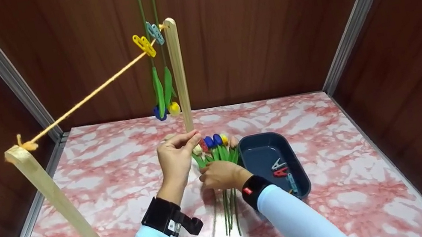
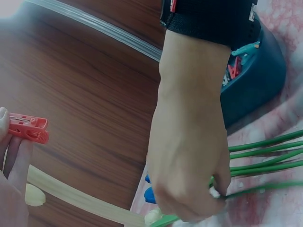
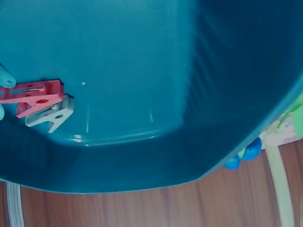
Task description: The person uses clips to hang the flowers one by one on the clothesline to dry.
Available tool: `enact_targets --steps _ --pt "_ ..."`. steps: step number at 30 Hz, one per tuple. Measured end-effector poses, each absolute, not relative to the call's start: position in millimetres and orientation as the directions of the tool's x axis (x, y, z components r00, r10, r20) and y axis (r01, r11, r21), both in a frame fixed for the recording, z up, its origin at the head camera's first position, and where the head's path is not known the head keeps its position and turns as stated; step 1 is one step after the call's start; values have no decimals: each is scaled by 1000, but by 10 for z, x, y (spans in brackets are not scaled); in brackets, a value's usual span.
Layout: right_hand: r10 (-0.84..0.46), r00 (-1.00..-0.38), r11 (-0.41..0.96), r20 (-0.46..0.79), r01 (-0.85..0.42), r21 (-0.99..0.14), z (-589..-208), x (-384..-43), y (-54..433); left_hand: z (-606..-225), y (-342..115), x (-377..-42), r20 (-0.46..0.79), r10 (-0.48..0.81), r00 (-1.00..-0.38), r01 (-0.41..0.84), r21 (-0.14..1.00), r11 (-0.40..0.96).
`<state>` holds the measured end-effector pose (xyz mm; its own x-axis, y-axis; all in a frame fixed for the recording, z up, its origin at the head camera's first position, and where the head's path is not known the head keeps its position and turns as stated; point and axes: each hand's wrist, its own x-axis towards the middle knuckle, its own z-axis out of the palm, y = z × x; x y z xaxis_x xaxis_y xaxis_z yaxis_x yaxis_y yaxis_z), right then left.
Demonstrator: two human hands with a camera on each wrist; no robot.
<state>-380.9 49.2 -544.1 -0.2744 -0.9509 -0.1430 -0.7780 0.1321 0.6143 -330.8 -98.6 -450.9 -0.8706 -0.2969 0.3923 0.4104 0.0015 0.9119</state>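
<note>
Between thumb and fingertips, my left hand [image 1: 175,159] pinches a red clothespin [image 2: 29,127], seen at the left edge of the left wrist view. My right hand [image 1: 223,174] is lowered over a bunch of artificial tulips [image 1: 221,151] on the table, blooms pointing away and green stems [image 1: 229,215] toward me. Its curled fingers pinch one stem at the side of the bunch, by a white tulip [image 2: 154,216]; the fingertips are partly hidden. Neither hand shows in the right wrist view. A blue tulip [image 1: 159,113] and a yellow tulip [image 1: 174,109] hang bloom-down from the cord.
An orange cord [image 1: 90,97] runs between two wooden posts [image 1: 180,76], carrying a yellow clothespin [image 1: 144,46] and a blue clothespin [image 1: 155,32] near the far post. Right of the tulips stands a dark blue tray [image 1: 257,145] with several clothespins [image 1: 280,172]. Wooden panels [image 1: 249,42] enclose the table.
</note>
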Motion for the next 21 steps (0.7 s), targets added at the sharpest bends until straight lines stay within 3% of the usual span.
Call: enact_targets --steps 4,7,11,15,21 --pt "-979 -193 199 61 -859 471 -5360 -3881 551 -4389 -994 -3285 397 -306 -866 412 911 17" --pt "-945 -217 276 247 -932 237 -5305 -3943 608 -4248 -973 -3273 408 -295 -864 422 906 19" --pt "-828 -384 371 408 -921 -115 -5178 -3990 698 -4022 -942 -3273 447 -279 -850 465 885 1" --pt "-668 -604 420 435 -788 -450 -4995 -4017 766 -3738 -981 -3261 497 -300 -814 526 850 -18" --pt "-437 -792 284 427 -572 -770 -4734 -4111 862 -3227 -1112 -3207 581 -356 -732 616 787 19"
